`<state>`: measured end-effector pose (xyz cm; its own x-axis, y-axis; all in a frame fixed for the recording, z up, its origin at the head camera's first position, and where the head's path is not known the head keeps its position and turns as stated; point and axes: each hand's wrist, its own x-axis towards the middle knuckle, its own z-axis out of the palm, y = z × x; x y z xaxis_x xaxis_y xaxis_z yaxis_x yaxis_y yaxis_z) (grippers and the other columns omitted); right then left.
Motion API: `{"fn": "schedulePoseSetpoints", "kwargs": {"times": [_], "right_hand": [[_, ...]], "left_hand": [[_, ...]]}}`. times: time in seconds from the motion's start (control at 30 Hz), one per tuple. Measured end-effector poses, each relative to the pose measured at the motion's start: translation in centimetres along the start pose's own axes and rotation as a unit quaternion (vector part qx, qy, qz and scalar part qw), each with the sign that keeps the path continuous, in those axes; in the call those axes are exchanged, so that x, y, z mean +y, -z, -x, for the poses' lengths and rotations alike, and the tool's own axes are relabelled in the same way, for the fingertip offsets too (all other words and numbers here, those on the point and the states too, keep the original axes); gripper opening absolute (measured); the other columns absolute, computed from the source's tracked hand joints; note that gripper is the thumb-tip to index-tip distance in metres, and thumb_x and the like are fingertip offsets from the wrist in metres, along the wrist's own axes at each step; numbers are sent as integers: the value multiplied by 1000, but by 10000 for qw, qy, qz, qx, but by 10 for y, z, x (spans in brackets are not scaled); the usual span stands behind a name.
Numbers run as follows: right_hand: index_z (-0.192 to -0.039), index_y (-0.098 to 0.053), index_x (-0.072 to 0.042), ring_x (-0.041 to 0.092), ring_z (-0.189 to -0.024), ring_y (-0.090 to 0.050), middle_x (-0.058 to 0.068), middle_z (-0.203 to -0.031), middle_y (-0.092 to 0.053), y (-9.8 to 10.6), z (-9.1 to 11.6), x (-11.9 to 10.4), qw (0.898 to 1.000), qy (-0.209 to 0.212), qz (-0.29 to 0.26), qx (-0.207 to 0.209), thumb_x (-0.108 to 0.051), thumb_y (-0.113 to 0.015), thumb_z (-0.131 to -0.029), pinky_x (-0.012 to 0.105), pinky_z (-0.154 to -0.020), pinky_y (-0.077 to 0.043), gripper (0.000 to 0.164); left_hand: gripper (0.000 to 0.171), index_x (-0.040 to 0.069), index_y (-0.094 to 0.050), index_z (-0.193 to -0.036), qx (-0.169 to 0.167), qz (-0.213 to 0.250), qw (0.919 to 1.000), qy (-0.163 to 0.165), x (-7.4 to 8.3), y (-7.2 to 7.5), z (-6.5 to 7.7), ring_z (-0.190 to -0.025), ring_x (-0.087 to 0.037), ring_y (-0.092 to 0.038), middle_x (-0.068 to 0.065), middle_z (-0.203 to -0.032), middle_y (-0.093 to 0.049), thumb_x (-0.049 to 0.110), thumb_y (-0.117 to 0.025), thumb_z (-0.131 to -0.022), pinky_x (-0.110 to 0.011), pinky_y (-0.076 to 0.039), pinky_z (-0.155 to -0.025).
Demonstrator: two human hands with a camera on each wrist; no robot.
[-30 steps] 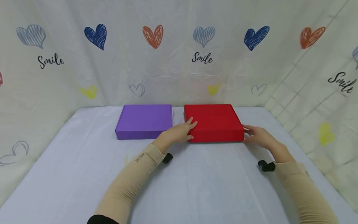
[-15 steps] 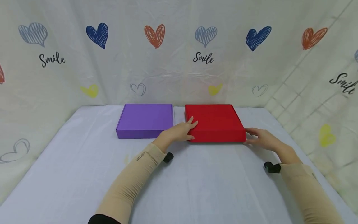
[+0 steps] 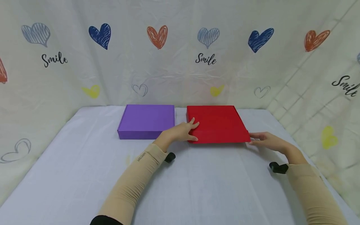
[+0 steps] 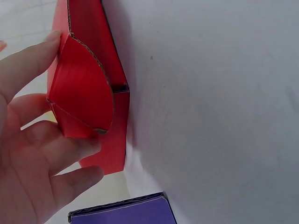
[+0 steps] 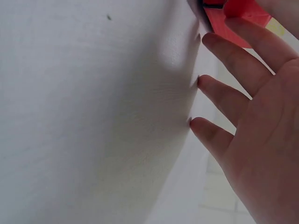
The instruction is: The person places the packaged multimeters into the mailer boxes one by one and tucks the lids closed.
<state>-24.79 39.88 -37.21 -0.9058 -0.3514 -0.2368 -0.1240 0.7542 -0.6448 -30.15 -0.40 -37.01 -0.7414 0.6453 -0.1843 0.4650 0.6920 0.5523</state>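
Observation:
On the table stands a red cardboard box [image 3: 215,120], its front lid panel tilted outward. My left hand [image 3: 181,132] holds the lid at the front left corner, thumb at the front and fingers spread over the top and side. In the left wrist view a rounded side flap [image 4: 86,88] stands out from the box beside my left fingers [image 4: 74,151]. At the front right corner, my right hand [image 3: 267,142] pinches the lid edge between thumb and index finger. In the right wrist view the other fingers [image 5: 224,95] stretch out close over the white cloth.
A closed purple box [image 3: 149,118] lies just left of the red one, partly behind my left wrist. White cloth [image 3: 197,187] covers the table. Behind the boxes hangs a curtain [image 3: 180,68] printed with hearts.
My right hand has moved slightly right with the lid corner, and the red box's front panel has swung outward and up. My left hand stays at its corner.

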Motion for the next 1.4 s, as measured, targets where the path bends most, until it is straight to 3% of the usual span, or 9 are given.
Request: {"fn": "schedulePoseSetpoints", "kwargs": {"times": [0.2, 1.1, 1.4], "right_hand": [[-153, -38, 8, 56, -142, -29, 33, -155, -37, 1, 1, 4, 9996, -89, -234, -164, -29, -63, -102, 72, -107, -32, 68], [-148, -50, 4, 52, -144, -30, 29, -153, -44, 8, 5, 11, 9978, -115, -649, -112, -33, -60, -102, 75, -108, -28, 60], [-144, -53, 7, 53, -142, -31, 31, -151, -45, 5, 4, 11, 9972, -103, -724, -128, -30, -58, -104, 75, -107, -30, 54]], "left_hand": [[84, 19, -22, -164, -4, 68, 10000, -26, 0, 0, -1, -150, -30, -30, -8, -172, -5, 32, -72, -98, -36, -41, -113], [83, 17, -24, -163, -79, 270, 9996, -73, 4, 6, 0, -151, -29, -28, -10, -172, -6, 32, -72, -97, -37, -40, -114], [83, 18, -24, -163, -69, 181, 9998, -39, 2, 5, -1, -146, -27, -34, -8, -172, -6, 33, -72, -97, -34, -45, -108]]}}
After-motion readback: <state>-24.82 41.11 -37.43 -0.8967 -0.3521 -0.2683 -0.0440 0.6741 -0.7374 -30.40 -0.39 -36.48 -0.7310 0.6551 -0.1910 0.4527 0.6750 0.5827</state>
